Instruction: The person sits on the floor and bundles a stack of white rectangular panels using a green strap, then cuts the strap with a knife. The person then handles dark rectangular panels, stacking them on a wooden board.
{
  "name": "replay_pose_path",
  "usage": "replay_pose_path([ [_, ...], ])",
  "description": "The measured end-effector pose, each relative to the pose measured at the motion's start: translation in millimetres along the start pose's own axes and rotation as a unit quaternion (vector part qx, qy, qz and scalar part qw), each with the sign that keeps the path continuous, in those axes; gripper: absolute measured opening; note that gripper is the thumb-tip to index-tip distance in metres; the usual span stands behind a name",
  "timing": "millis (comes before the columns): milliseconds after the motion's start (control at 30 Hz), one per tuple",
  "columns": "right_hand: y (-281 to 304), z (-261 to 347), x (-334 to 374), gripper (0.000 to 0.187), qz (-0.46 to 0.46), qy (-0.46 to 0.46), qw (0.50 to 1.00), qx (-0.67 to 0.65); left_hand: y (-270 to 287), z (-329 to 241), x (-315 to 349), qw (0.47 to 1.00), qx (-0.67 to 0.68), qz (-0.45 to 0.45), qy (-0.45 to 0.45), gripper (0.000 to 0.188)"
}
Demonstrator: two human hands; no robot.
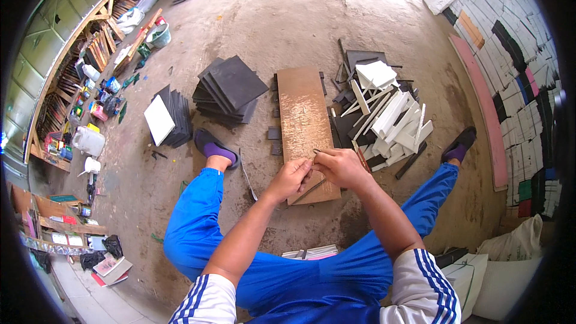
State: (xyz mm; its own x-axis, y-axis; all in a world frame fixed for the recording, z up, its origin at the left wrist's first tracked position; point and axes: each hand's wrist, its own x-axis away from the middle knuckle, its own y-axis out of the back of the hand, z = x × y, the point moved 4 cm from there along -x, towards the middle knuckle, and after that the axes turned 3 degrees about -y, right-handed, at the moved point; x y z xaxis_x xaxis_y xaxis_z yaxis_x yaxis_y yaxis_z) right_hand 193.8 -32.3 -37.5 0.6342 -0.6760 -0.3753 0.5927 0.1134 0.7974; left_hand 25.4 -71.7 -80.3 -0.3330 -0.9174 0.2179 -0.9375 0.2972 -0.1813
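Both hands meet over the near end of a scuffed brown board (303, 102) between my legs. My left hand (292, 179) is closed, with its fingertips against the right one. My right hand (342, 169) is also closed, its fingers curled inward. A small dark tip shows at the right fingers, but I cannot make out what it belongs to. Under the hands a thin dark line or strip (313, 188) crosses the board at a slant. A thin curved blade-like piece (246, 174) lies on the floor left of the board.
Left of the board are stacked dark square sheets (231, 87) and another stack topped by a white sheet (159, 120). White and dark offcuts (396, 114) are heaped on the right. Tins and bottles line the left side; a wall of stacked sheets (519, 102) stands far right.
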Motion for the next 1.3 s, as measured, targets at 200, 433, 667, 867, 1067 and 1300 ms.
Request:
replay_pose_path([
  [200,13.3,-11.1,-8.1,0.011,0.007,0.122,0.990,0.076,-12.8,-1.6,16.5,0.991,0.126,0.035,0.008,0.036],
  [433,2.3,-33.9,2.0,0.012,0.014,0.087,0.995,0.052,-17.0,13.7,11.7,0.988,0.150,0.036,-0.015,0.034],
  [667,9.5,-39.2,8.8,0.024,-0.021,-0.211,0.902,-0.377,-32.6,17.6,-21.4,0.896,-0.193,-0.228,-0.328,0.036],
  [867,30.1,-58.0,13.6,0.022,-0.131,-0.288,0.841,-0.439,-54.9,25.9,-50.5,0.987,-0.119,0.024,-0.107,0.039],
  [1067,44.4,-84.5,47.2,0.027,-0.172,-0.297,0.928,-0.147,-31.5,1.6,-36.3,0.989,-0.119,0.077,-0.050,0.040],
  [1300,94.9,-144.4,83.5,0.058,-0.064,-0.335,0.917,-0.205,41.6,-8.2,-15.2,0.974,-0.175,0.066,-0.129,0.043],
])
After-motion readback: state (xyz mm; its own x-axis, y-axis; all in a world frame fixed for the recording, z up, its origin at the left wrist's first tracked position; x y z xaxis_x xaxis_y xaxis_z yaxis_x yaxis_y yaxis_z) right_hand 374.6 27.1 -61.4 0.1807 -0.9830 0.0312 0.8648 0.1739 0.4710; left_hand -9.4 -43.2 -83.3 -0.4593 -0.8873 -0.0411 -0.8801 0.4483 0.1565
